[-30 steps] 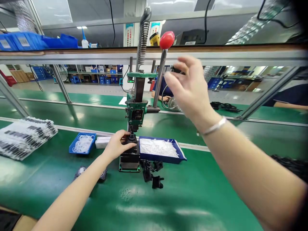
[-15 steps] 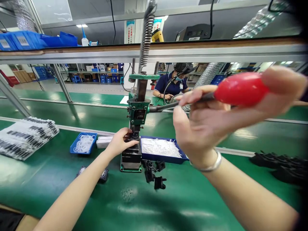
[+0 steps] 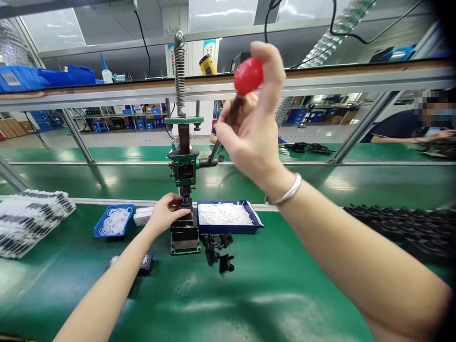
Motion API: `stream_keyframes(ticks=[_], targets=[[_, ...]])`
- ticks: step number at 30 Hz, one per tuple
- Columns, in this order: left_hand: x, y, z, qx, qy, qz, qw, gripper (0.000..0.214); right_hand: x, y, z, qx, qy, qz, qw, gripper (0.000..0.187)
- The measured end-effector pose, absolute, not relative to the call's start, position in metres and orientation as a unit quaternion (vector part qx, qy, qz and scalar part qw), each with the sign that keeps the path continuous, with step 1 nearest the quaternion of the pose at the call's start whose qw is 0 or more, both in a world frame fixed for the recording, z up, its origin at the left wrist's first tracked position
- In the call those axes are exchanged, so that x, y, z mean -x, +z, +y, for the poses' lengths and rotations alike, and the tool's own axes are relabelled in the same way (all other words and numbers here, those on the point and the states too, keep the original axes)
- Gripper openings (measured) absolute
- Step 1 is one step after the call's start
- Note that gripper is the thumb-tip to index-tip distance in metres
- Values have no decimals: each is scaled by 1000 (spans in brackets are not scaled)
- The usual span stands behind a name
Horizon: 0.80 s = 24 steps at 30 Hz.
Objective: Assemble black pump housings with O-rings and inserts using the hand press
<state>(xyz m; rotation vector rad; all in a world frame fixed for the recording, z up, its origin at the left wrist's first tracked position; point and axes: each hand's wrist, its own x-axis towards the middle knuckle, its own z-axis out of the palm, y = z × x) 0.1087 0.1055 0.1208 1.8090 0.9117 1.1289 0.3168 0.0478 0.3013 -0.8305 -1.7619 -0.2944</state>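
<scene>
Lever (image 3: 233, 112) in curled R hand (image 3: 255, 130), L hand (image 3: 165, 214) part-open, pinching prob. blk part (image 3: 185, 206).

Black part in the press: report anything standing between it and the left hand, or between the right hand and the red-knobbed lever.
Nothing visible stands in the way. The left hand has the black part between thumb and fingers in the press; the right hand is at the lever and its red knob.
</scene>
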Motion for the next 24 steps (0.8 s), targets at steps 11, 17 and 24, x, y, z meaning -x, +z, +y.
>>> stream_keyframes(ticks=[11,17,24], targets=[[-151,86,0,-812,481,281,173,25,-311,144,-54,522,73,-758,384,77],[-224,37,-24,-844,478,207,125,39,-355,63,-97,680,27,-588,437,37],[-250,-29,-64,-905,337,168,199,53,-566,14,-132,870,-70,-298,387,25]])
